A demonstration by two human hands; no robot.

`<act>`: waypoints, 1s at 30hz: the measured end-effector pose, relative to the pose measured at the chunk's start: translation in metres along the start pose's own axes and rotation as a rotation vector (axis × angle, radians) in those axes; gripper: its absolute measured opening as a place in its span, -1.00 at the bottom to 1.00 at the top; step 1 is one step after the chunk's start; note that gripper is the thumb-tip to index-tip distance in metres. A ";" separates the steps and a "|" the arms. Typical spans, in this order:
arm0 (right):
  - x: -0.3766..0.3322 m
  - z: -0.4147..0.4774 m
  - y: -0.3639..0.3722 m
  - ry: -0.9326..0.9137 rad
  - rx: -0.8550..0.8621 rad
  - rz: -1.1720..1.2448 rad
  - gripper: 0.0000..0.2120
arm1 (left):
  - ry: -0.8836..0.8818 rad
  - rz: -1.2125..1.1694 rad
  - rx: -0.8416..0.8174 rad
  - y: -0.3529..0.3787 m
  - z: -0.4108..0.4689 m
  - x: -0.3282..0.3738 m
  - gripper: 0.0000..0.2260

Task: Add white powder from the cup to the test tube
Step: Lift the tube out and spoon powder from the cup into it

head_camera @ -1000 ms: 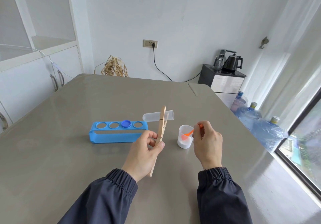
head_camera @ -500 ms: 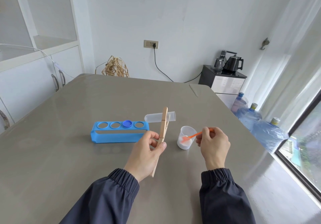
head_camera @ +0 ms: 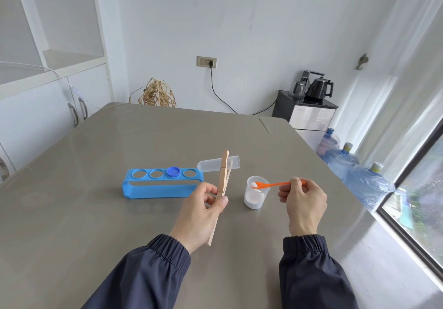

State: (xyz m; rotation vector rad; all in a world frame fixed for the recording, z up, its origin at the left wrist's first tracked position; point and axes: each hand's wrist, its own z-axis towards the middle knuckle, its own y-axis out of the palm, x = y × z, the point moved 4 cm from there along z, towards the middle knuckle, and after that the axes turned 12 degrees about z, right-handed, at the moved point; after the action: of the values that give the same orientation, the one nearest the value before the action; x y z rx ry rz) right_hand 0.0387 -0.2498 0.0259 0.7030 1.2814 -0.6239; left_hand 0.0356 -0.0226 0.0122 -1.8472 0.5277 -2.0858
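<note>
My left hand (head_camera: 202, 209) grips a wooden clamp (head_camera: 221, 189) held nearly upright. The clamp's jaws pinch a clear plastic test tube (head_camera: 213, 164), which lies almost level above the table with its open mouth pointing right. My right hand (head_camera: 303, 202) pinches the handle of an orange spoon (head_camera: 273, 184). The spoon's bowl holds a small heap of white powder and hovers level over the rim of a small clear cup (head_camera: 255, 197). White powder fills the cup's bottom. The spoon bowl is below and to the right of the tube mouth.
A blue tube rack (head_camera: 163, 183) with a blue screw cap (head_camera: 173, 172) in one hole stands left of the clamp on the grey table (head_camera: 119, 225). Water bottles (head_camera: 366, 184) and a window lie off the table's right edge.
My right hand has drawn back to the right and lifted the spoon out of the cup, now loaded with powder and level at the rim. My left hand, clamp and tube have stayed put.
</note>
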 end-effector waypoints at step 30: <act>-0.007 -0.003 0.012 -0.008 -0.064 0.311 -0.83 | -0.003 0.065 -0.007 0.008 -0.005 0.002 -0.88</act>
State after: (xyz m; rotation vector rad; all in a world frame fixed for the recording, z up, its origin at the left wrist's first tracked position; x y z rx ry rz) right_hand 0.0448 -0.2401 0.0340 0.8252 1.1491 -0.3302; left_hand 0.0306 -0.0308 0.0100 -1.8122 0.5870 -2.0417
